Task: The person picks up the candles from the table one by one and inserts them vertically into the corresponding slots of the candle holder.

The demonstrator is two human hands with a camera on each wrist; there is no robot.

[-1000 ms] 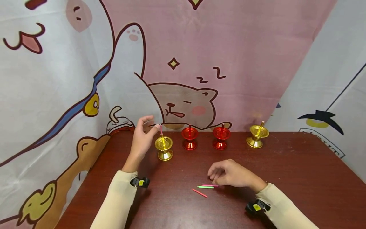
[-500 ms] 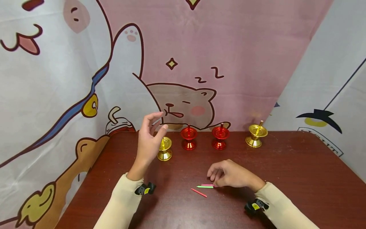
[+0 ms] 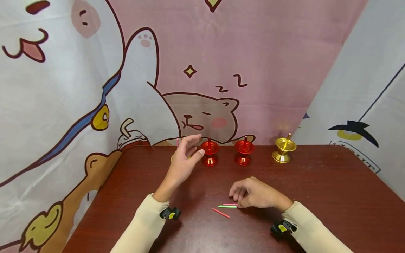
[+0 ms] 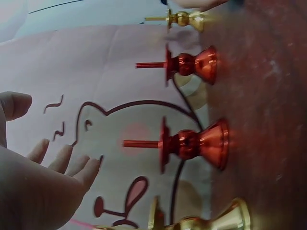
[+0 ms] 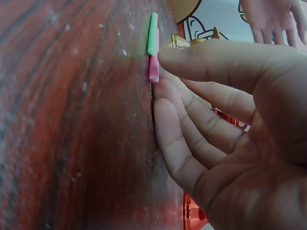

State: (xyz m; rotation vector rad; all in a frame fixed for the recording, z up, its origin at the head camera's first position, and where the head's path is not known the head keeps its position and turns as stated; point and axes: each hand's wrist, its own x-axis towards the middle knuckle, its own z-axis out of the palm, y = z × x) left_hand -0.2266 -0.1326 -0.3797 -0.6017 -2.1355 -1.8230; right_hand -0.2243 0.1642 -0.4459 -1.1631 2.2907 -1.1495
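While the left hand (image 3: 183, 161) gapes near glossy stands (image 3: 210, 155), the right hand (image 3: 254, 193) curls loosely by slim sticks (image 3: 227, 206).

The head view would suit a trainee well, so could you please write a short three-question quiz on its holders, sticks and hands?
1. How many red holders stand on the table?
2. True or false: the left hand is holding the green stick.
3. Of the sticks lying on the table, which is closest to the bottom edge of the head view? A: green. B: red. C: pink.

Key:
1. Two.
2. False; the left hand holds nothing, and the green stick lies on the table.
3. B, the red stick.
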